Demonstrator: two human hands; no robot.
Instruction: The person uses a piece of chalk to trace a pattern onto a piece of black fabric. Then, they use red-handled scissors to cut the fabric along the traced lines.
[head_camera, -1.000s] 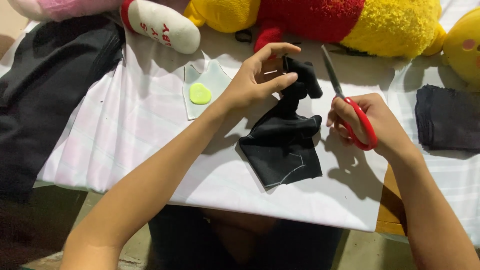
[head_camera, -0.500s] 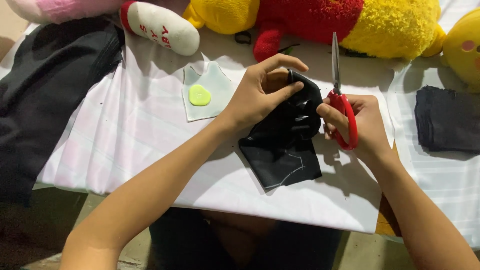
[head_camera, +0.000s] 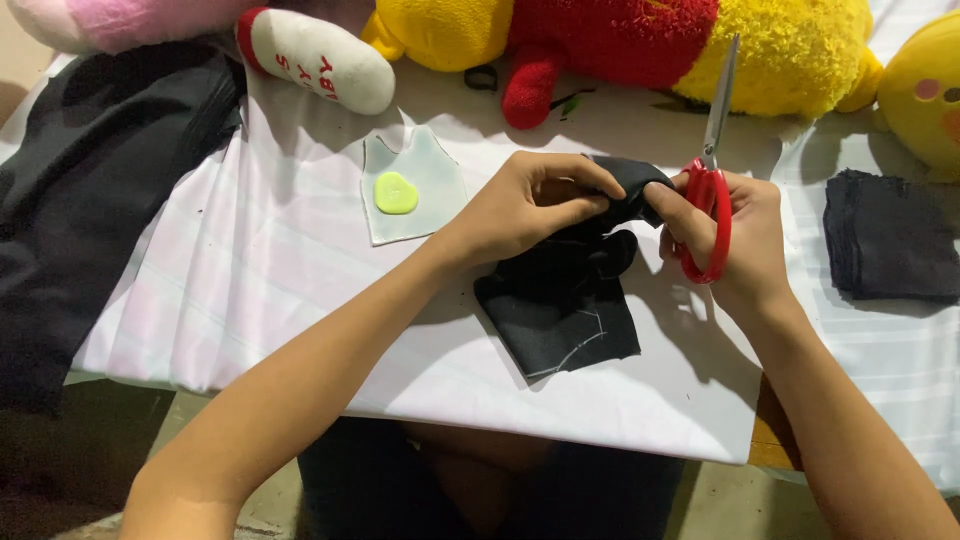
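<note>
My left hand (head_camera: 530, 205) pinches the top of a black fabric piece (head_camera: 560, 305) that carries faint chalk lines and droops onto the white cloth-covered table (head_camera: 250, 300). My right hand (head_camera: 735, 235) holds red-handled scissors (head_camera: 708, 165), blades pointing up and away, while its fingertips also touch the upper edge of the same fabric. Both hands meet at the fabric's raised top. To the left lies a pale, vest-shaped paper pattern (head_camera: 412, 185) with a small yellow-green chalk disc (head_camera: 396, 192) on it.
Along the far edge sit stuffed toys: a yellow and red plush (head_camera: 620, 45), a pink one with a white foot (head_camera: 320, 60), another yellow one (head_camera: 925, 85). A stack of dark squares (head_camera: 888, 235) lies right. Black cloth (head_camera: 90, 190) drapes at left.
My right hand moved left with the scissors to meet my left hand at the fabric's top. The scissors swung from tilted to nearly upright. My left hand closed over the bunched fabric.
</note>
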